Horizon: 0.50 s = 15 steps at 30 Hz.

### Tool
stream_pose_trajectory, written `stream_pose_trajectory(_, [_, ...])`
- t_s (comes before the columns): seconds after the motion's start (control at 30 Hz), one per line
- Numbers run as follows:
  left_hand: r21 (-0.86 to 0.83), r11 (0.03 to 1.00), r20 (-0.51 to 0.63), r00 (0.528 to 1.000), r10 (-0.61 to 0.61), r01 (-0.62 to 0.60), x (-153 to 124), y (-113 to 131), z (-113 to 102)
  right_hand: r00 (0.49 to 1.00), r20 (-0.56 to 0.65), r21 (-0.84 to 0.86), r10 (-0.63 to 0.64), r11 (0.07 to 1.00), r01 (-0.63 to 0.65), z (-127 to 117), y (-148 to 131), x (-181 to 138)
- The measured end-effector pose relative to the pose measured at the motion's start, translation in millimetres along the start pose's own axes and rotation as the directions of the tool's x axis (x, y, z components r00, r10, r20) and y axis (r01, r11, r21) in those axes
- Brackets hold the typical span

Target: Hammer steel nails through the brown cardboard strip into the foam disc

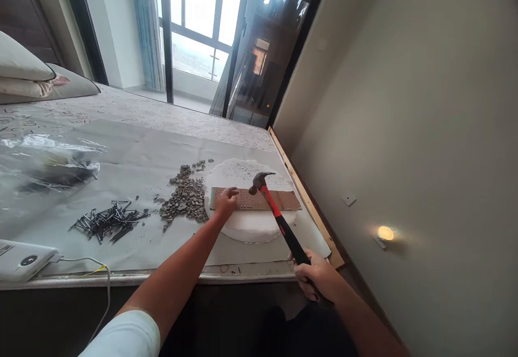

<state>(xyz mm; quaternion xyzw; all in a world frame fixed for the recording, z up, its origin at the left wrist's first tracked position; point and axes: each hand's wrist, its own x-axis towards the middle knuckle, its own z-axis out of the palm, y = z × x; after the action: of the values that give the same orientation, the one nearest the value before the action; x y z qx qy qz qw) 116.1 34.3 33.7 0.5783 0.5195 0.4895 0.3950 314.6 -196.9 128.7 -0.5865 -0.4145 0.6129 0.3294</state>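
My right hand (318,275) is wrapped round the black lower handle of a claw hammer (279,219) with a red upper shaft. Its dark metal head is over the right half of a brown board (259,199), which is dotted with small holes or marks. At the board's left part is my left hand (227,201), fingers drawn together; whatever they pinch is too small to make out. Beneath the board lies a round white slab (251,230) with a rough, pitted upper surface. Grey stone chips (184,198) are heaped just left of the slab.
A pile of dark nails (109,219) lies on the grey sheet (162,252) covering a mattress. Farther left are a clear plastic bag (52,165) with dark contents and a white power bank (26,260) with a cable. A wooden rail (305,192) runs along the right edge, near the wall.
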Motion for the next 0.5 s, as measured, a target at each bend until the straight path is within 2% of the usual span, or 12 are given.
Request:
stream_pose_trajectory(0.13, [-0.052,0.994,-0.043,0.994,0.098,-0.100,2,6,-14,0.993,0.070,0.129,-0.097,0.988,0.087,5,-2,12])
stream_pose_trajectory(0.2, [-0.039,0.988,-0.102,0.984,0.147,-0.151,3,8,-32,0.989,0.082,0.201,-0.123,0.974,0.105,7,3,24])
stream_pose_trajectory(0.27, [0.031,0.989,-0.187,0.971,0.150,-0.147,5,9,-57,0.989,0.083,0.283,-0.126,0.954,0.098,6,11,37])
stream_pose_trajectory(0.33, [0.160,0.985,-0.279,0.954,0.112,-0.069,7,5,-85,0.989,0.096,0.371,-0.109,0.926,0.066,2,20,48])
stream_pose_trajectory(0.4, [0.338,0.939,-0.315,0.947,0.056,0.057,7,-3,-111,0.988,0.125,0.454,-0.087,0.891,0.021,-2,29,56])
stream_pose_trajectory(0.43, [0.439,0.890,-0.292,0.956,0.015,0.120,6,-8,-122,0.987,0.143,0.493,-0.077,0.870,-0.004,-5,32,58])
stream_pose_trajectory(0.5, [0.650,0.740,-0.134,0.984,-0.115,0.175,1,-22,-137,0.982,0.178,0.571,-0.066,0.819,-0.049,-9,35,59])
